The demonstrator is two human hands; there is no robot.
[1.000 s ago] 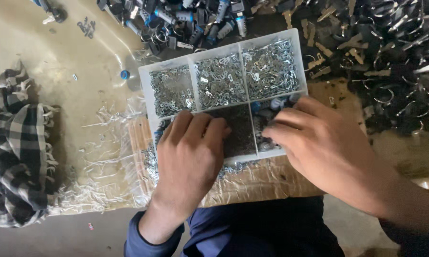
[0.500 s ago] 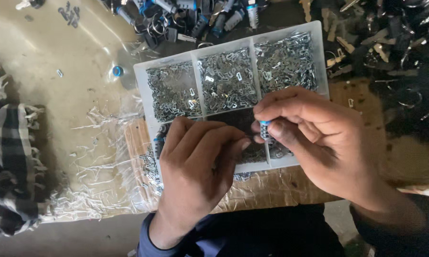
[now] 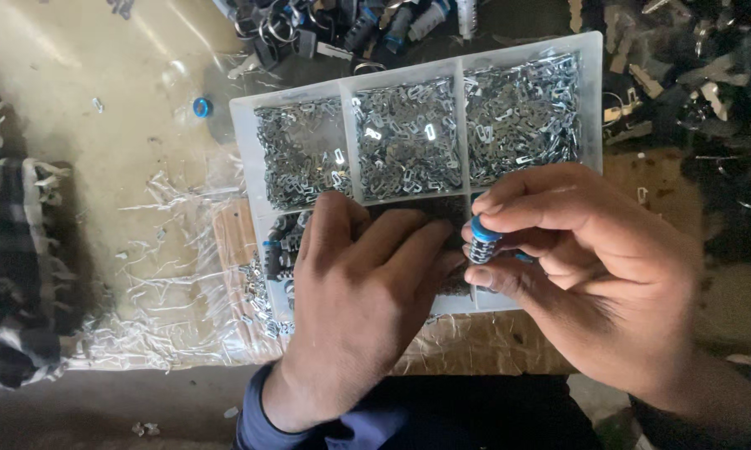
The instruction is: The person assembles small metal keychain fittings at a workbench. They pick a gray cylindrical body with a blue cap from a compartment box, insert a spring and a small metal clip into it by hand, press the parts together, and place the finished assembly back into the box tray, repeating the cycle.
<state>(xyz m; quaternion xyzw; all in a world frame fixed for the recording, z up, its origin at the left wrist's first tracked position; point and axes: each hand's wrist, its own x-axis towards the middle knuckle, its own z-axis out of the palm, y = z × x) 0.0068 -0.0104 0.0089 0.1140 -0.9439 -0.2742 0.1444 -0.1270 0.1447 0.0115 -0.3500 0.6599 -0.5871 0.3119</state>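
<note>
A beige worktop [image 3: 125, 158] carries a clear compartment tray [image 3: 242, 133] of small metal clips. The right hand [image 3: 592, 267] pinches a blue-capped spring piece [image 3: 483, 240] upright over the tray's front row, cap uppermost. The left hand [image 3: 359, 300] lies flat, fingers down in a front compartment.

Above the 2 hands, 1 compartment tray [image 3: 242, 133] shows 3 full sections of metal clips [image 3: 409, 137]; 1 blue-capped spring [image 3: 482, 240] sits between right fingers.
</note>
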